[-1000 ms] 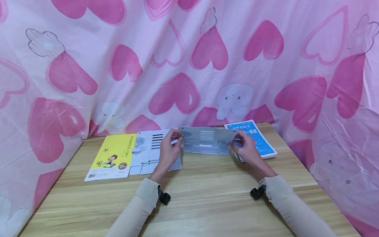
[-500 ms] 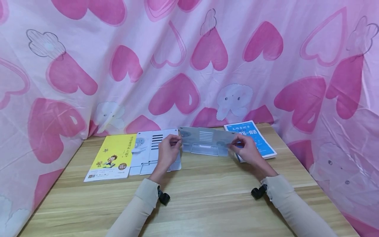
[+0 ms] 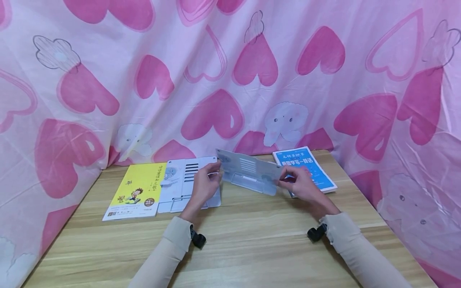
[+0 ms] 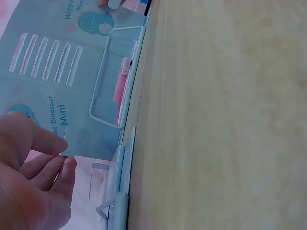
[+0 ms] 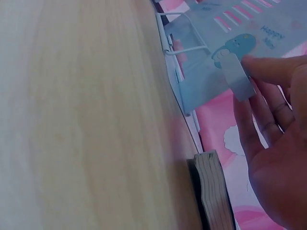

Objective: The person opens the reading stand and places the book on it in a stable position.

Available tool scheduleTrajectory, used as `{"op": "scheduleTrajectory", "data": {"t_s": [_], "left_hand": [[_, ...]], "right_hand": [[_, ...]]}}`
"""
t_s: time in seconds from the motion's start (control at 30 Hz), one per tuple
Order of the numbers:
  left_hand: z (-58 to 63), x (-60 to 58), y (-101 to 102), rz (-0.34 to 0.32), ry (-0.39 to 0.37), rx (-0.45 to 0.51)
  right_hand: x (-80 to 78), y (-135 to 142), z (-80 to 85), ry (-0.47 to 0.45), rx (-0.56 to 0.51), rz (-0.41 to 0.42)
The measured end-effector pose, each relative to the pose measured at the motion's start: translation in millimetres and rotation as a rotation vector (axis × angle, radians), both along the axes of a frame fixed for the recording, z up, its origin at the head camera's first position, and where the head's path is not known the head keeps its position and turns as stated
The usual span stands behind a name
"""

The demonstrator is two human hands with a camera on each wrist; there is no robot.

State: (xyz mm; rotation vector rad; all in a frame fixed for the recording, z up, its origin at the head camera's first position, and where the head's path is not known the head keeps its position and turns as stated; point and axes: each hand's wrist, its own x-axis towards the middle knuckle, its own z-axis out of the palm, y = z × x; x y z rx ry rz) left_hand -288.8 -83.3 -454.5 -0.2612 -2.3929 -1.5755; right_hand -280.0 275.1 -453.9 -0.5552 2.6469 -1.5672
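Note:
A pale blue-grey book stand (image 3: 248, 170) with slots, a dinosaur print and a wire frame stands tilted up at the back middle of the table. My left hand (image 3: 207, 182) pinches its left edge; in the left wrist view the thumb and fingertips meet at the plate's edge. The right hand (image 3: 300, 182) grips the right edge, with thumb and fingers around a small grey clip (image 5: 237, 76) in the right wrist view. A second, similar book stand (image 3: 176, 192) lies on the table, partly behind my left hand.
A yellow book (image 3: 138, 180) lies at the left beside the second stand. At the right, a blue book (image 3: 313, 172) sits partly behind my right hand. The wooden table (image 3: 252, 240) ends at a pink heart-print curtain (image 3: 212, 112).
The held book stand has turned: its right end has come nearer and lower with my right hand, while its left end has risen slightly. The books and the other stand have not moved.

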Motion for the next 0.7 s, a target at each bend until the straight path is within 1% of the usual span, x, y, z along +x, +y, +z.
{"op": "scheduleTrajectory", "data": {"t_s": [0.07,0.2,0.37,0.5,0.6,0.7], "left_hand": [[-0.5,0.3,-0.5,-0.018,-0.003,0.003],[-1.6,0.5,-0.9,-0.075,-0.041,0.024],[-2.1,1.5,-0.3,-0.158,-0.083,0.03],[-1.5,2.9,0.0,-0.209,-0.077,0.004],[-2.4,2.6,0.0,-0.226,-0.074,-0.015],[-3.9,1.6,0.9,-0.242,-0.05,-0.006]], "right_hand": [[1.5,-1.1,1.0,-0.038,-0.005,0.02],[4.0,-5.5,2.1,-0.056,-0.008,0.059],[5.3,-16.4,2.1,-0.021,-0.02,0.119],[8.2,-25.7,1.8,-0.017,-0.032,0.145],[11.8,-33.4,1.9,-0.026,-0.028,0.147],[15.7,-42.4,3.1,-0.032,-0.019,0.151]]}}
